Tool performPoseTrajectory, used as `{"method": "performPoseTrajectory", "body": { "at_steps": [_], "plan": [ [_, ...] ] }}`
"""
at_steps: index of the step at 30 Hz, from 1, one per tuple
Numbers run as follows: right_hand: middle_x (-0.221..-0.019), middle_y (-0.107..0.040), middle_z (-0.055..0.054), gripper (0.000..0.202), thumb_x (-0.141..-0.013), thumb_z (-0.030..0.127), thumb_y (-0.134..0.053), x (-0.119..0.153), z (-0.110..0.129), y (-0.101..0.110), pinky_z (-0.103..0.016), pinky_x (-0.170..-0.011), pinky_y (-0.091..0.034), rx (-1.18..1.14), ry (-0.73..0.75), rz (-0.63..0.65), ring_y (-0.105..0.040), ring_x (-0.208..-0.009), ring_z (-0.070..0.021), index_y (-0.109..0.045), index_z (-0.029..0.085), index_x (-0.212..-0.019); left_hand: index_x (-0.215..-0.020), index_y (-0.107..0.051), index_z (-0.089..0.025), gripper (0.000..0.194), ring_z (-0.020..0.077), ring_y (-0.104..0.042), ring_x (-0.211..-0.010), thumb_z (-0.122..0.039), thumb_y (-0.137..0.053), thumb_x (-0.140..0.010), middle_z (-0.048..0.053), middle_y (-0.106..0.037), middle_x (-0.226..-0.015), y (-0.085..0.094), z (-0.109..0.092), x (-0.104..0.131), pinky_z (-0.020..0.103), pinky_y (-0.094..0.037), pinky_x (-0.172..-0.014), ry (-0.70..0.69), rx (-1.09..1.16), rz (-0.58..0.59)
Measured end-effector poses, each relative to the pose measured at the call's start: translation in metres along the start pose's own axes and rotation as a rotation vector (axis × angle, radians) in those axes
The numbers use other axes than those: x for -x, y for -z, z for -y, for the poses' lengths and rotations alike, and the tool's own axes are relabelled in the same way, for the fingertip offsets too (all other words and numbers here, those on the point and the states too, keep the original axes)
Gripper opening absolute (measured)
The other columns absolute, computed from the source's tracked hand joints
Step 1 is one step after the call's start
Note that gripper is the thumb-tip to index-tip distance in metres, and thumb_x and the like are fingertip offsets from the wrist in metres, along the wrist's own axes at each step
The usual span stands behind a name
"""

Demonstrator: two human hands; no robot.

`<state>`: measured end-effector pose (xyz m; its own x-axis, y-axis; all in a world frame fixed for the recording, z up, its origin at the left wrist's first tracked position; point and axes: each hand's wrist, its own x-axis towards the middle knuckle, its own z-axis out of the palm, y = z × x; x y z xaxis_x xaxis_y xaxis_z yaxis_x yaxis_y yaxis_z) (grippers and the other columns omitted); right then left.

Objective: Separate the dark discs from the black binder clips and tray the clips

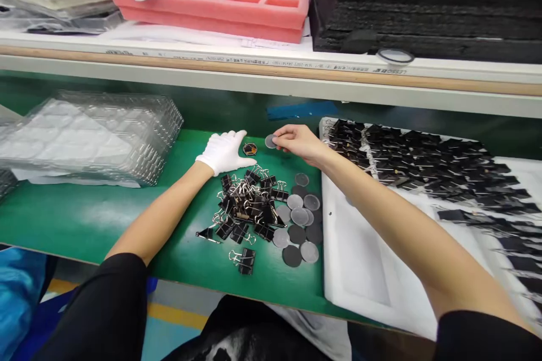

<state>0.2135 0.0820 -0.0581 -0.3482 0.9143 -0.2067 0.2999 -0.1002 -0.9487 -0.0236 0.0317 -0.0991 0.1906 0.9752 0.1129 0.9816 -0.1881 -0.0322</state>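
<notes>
My left hand, in a white glove, rests on the green table with thumb and fingers spread. Just beyond its fingertips lies a small round part with a dark rim and an orange and black inside. Bare, my right hand pinches a thin greyish disc by its edge, to the right of that part. Nearer to me is a heap of black binder clips, with one clip lying apart in front. Several loose discs, some clear and some dark, are scattered right of the heap.
A white foam tray at the right holds rows of black binder clips. Clear plastic trays are stacked at the left. Across the back, a shelf carries pink foam, black foam and a round black-rimmed piece.
</notes>
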Motion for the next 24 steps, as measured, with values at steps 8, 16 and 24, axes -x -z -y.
{"method": "performPoseTrajectory", "body": {
  "at_steps": [8, 16, 24],
  "plan": [
    [-0.064, -0.071, -0.005, 0.029, -0.074, 0.018, -0.097, -0.040, -0.011, -0.026, -0.026, -0.051, -0.047, 0.159, -0.170, 0.122, -0.059, -0.057, -0.0122, -0.069, 0.019, -0.069, -0.129, -0.074, -0.026, 0.061, 0.0360, -0.065, -0.117, -0.074, -0.064, -0.091, 0.011, -0.072, -0.126, -0.014, -0.003, -0.004, 0.046, -0.045, -0.094, -0.037, 0.164, 0.075],
    [-0.075, -0.071, -0.003, 0.029, -0.080, 0.040, -0.091, -0.046, -0.012, -0.033, -0.032, -0.066, -0.047, 0.651, -0.053, 0.128, -0.062, -0.070, -0.0170, -0.070, 0.020, -0.080, -0.125, -0.074, -0.025, 0.055, 0.0361, -0.065, -0.117, -0.069, -0.064, -0.093, 0.010, -0.071, -0.122, -0.008, -0.004, -0.005, 0.045, -0.045, -0.095, -0.069, 0.164, 0.106],
    [-0.097, -0.078, -0.004, 0.031, -0.089, 0.043, -0.078, 0.002, 0.002, 0.001, -0.031, -0.077, -0.051, 0.650, 0.325, 0.456, -0.070, -0.086, -0.0190, -0.077, 0.021, -0.110, -0.146, -0.062, -0.030, 0.061, 0.0349, -0.063, -0.125, -0.060, -0.065, -0.093, 0.009, -0.066, -0.137, 0.000, -0.003, -0.007, 0.042, -0.045, -0.100, -0.113, 0.201, 0.179]
  ]
}}
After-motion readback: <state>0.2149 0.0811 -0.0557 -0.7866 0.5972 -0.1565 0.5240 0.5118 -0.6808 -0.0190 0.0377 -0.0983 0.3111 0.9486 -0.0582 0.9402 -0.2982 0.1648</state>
